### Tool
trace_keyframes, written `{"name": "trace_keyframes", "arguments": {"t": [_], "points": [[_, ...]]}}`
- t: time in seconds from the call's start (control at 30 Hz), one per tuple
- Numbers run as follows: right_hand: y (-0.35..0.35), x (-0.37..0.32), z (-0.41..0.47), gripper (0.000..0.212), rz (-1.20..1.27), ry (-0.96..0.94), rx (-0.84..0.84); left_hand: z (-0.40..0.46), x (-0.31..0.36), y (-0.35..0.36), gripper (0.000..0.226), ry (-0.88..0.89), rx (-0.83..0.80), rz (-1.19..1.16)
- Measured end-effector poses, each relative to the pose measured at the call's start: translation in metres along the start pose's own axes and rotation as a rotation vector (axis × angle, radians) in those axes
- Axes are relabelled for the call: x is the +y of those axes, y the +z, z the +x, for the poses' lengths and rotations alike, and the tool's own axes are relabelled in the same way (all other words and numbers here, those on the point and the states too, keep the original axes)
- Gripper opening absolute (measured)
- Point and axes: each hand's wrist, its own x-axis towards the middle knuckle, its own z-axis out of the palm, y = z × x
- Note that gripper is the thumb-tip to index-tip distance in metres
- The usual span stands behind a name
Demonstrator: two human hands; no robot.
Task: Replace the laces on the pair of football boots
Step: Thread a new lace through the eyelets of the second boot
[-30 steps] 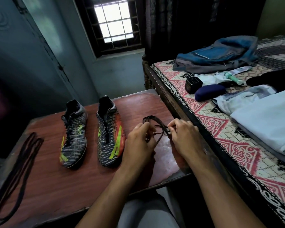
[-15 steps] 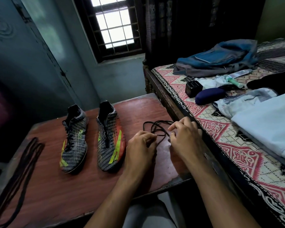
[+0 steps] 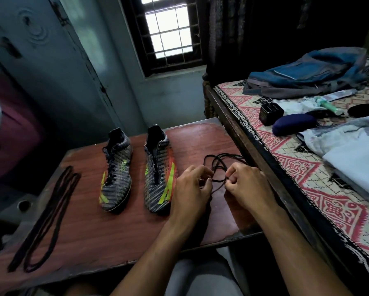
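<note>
Black lace (image 3: pixel 218 167) pinched between both hands (image 3: pixel 216 186), fingertips curled under, its ends hidden.

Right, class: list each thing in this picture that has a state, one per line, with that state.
Left boot: upright, laced.
Right boot: upright, lacing unclear.
Black lace: loosely looped, pinched by both hands.
Flat laces: lying loose on the table.
Left hand: pinching.
Right hand: pinching.

A home bedroom: a wooden-framed bed (image 3: pixel 239 133) with a red patterned bedsheet (image 3: pixel 320 174) carries a blue backpack (image 3: pixel 307 71), folded clothes (image 3: pixel 358 161) and a spectacle case (image 3: pixel 293 123). A barred window (image 3: pixel 170 30) sits in a worn blue wall (image 3: pixel 76 67), beside a dark curtain (image 3: pixel 243 35).
</note>
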Motion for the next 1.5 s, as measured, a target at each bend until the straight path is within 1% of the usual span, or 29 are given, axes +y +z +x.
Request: {"name": "trace_keyframes", "arguments": {"t": [0.1,0.17,0.23,0.27,0.33,0.43,0.53,0.6,0.63,0.67,0.73,0.77,0.83,0.93,1.07,1.17,1.27,1.33,1.37,1.43,1.47,1.5], "points": [[0.000,-0.006,-0.001,0.012,0.250,0.061,-0.027,-0.005,-0.003,-0.003,0.013,-0.031,0.013,-0.007],[0.006,-0.017,-0.003,0.014,0.513,0.088,-0.048,-0.009,-0.004,-0.007,0.015,-0.033,0.049,-0.056],[0.013,-0.031,-0.008,0.016,0.797,0.099,-0.107,-0.015,-0.005,-0.014,0.017,-0.051,0.107,-0.154],[0.015,-0.036,-0.011,0.016,0.898,0.103,-0.130,-0.017,-0.006,-0.017,0.017,-0.071,0.127,-0.214],[0.018,-0.042,-0.012,0.015,1.002,0.107,-0.135,-0.022,-0.011,-0.022,0.017,-0.118,0.131,-0.324],[0.020,-0.045,-0.014,0.012,1.085,0.117,-0.151,-0.028,-0.016,-0.026,0.021,-0.180,0.094,-0.443],[0.021,-0.046,-0.017,0.011,1.090,0.093,-0.223,-0.031,-0.020,-0.034,0.018,-0.181,0.117,-0.434],[0.021,-0.047,-0.019,0.011,1.052,0.048,-0.232,-0.030,-0.022,-0.043,0.016,-0.153,0.102,-0.401],[0.021,-0.047,-0.018,0.013,0.970,-0.005,-0.197,-0.029,-0.025,-0.046,0.015,-0.135,0.085,-0.388],[0.022,-0.046,-0.017,0.014,0.837,-0.092,-0.144,-0.028,-0.027,-0.050,0.015,-0.124,0.074,-0.377],[0.023,-0.047,-0.018,0.016,0.565,-0.308,-0.078,-0.027,-0.030,-0.058,0.016,-0.121,0.082,-0.359],[0.022,-0.048,-0.020,0.017,0.495,-0.387,-0.079,-0.028,-0.031,-0.062,0.016,-0.119,0.087,-0.354],[0.021,-0.053,-0.023,0.017,0.478,-0.438,-0.086,-0.031,-0.031,-0.070,0.016,-0.104,0.086,-0.353],[0.020,-0.060,-0.028,0.015,0.620,-0.358,-0.102,-0.036,-0.032,-0.075,0.016,-0.073,0.089,-0.332],[0.028,-0.073,-0.022,0.016,0.753,-0.265,-0.192,-0.036,-0.038,-0.081,0.015,-0.088,0.135,-0.287],[0.037,-0.085,-0.014,0.015,0.757,-0.246,-0.231,-0.031,-0.052,-0.086,0.017,-0.169,0.172,-0.372],[0.045,-0.096,-0.005,0.014,0.772,-0.239,-0.242,-0.025,-0.062,-0.092,0.021,-0.229,0.162,-0.509],[0.051,-0.101,0.003,0.013,0.779,-0.230,-0.222,-0.021,-0.066,-0.096,0.025,-0.242,0.169,-0.513],[0.053,-0.103,0.006,0.014,0.778,-0.230,-0.204,-0.019,-0.069,-0.098,0.027,-0.235,0.204,-0.457],[0.060,-0.103,0.011,0.015,0.765,-0.230,-0.168,-0.016,-0.080,-0.102,0.029,-0.179,0.276,-0.215],[0.064,-0.101,0.013,0.016,0.753,-0.229,-0.149,-0.015,-0.086,-0.103,0.026,-0.146,0.256,-0.070],[0.068,-0.098,0.012,0.018,0.747,-0.229,-0.133,-0.015,-0.090,-0.105,0.023,-0.130,0.195,0.040]]}}
